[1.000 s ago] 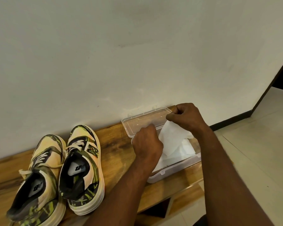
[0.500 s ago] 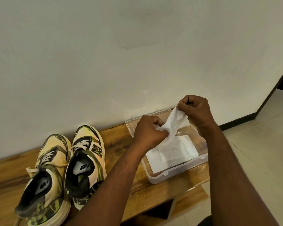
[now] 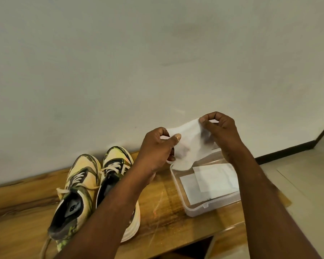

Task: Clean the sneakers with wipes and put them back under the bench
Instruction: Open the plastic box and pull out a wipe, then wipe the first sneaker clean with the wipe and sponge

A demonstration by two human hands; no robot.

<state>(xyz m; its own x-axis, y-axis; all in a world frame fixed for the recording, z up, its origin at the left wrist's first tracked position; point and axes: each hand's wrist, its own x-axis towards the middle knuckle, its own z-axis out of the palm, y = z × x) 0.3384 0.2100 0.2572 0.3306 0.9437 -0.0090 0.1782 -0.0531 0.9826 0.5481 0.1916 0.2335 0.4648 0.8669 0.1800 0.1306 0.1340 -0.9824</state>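
Both hands' grips pinch a wipe (image 3: 190,144) above the wooden bench (image 3: 166,212) against a pale wall (image 3: 157,62).

Wooden bench (image 3: 166,208) is running along the wall, its grain streaked dark toward the left end. Two sneakers are sitting on it side by side, toes to the wall: left sneaker (image 3: 77,195) and right sneaker (image 3: 116,165), touching or nearly so. Right of them, a clear plastic box (image 3: 209,208) is resting near the bench's right end, holding flat white wipes (image 3: 211,180).
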